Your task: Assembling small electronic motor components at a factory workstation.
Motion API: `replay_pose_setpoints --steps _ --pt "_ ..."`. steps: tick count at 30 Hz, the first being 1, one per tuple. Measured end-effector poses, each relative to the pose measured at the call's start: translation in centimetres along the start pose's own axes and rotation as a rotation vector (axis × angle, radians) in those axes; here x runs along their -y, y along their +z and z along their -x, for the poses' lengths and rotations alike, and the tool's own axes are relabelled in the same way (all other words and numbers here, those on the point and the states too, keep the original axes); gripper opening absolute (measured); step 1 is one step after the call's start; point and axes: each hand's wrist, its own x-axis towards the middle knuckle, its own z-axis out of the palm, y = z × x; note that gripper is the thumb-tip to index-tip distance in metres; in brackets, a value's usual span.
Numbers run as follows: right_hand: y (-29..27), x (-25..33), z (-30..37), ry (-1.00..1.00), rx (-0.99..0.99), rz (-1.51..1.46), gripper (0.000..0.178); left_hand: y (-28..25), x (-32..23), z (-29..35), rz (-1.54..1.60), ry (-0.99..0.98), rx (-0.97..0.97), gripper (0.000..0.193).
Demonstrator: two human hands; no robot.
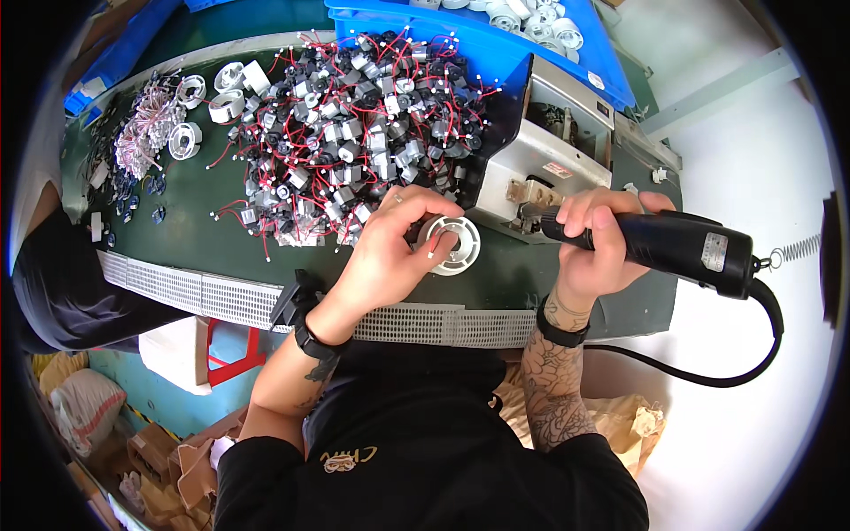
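person at a green-topped bench, seen from above. left hand lies over a white round plastic part sitting on the bench near the front edge, fingers curled round its left rim and pinching it down, thumb on top. right hand is wrapped tight around the black grip of an electric screwdriver, held roughly level w/ its tip end pointing left toward the part and the grey fixture block just behind it. bit itself hidden by the fingers, can't tell if it touches the part. black cable loops off the tool's rear, a coil spring near the same end.

behind the left hand: big heap of small motors w/ red wires, touching the hand's knuckle side. more white rings at far left, blue bin w/ white parts at the back.

risks, my guess: driver held sideways, so the bit could skid off and nick the left fingers that sit right on the part. loose red wires close by could snag under the part or get caught in the bit. if the left grip slackens the part may spin w/ the tool. cable loop could drag and tug the aim off.
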Motion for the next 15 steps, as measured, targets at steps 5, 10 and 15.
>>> replay_pose_setpoints --steps 5,10,15 --pt "0.5 0.6 0.1 0.122 -0.005 0.034 0.052 0.0 -0.2 0.2 0.004 -0.017 0.013 0.027" --pt "0.8 0.9 -0.2 0.012 -0.045 0.034 0.057 0.2 0.1 0.1 -0.009 0.042 0.002 0.027" --pt "0.3 0.2 0.1 -0.030 -0.028 0.053 0.060 0.2 -0.1 0.2 0.020 -0.036 -0.011 0.027"
